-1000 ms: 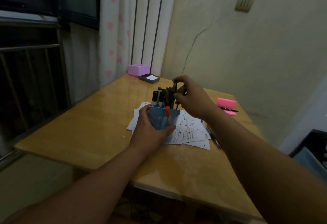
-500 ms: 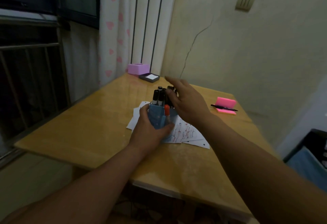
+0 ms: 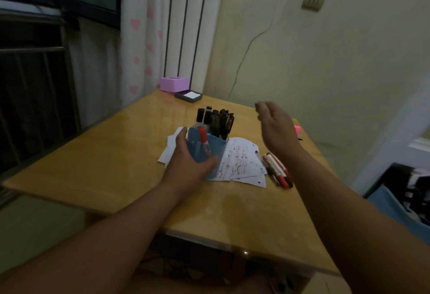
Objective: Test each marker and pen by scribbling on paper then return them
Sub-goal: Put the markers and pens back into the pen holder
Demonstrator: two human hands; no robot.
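Blue holder (image 3: 216, 152) in left hand (image 3: 186, 165)

The right hand (image 3: 277, 128) has left the pen holder (image 3: 218, 147) — lifted aside (fingers loose, empty).

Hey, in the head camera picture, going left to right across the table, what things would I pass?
Pink box → blue pen holder → loose red markers.

Your left hand (image 3: 186, 165) grips the pen holder (image 3: 209, 152), which stands on the paper sheets (image 3: 242, 161) mid-table (image 3: 104, 165), pens upright (image 3: 215, 119) inside. Loose markers (image 3: 277, 170) lie just right of the sheets. Your right hand (image 3: 277, 128) is raised right of the holder. A box (image 3: 173, 84) sits at the far corner.
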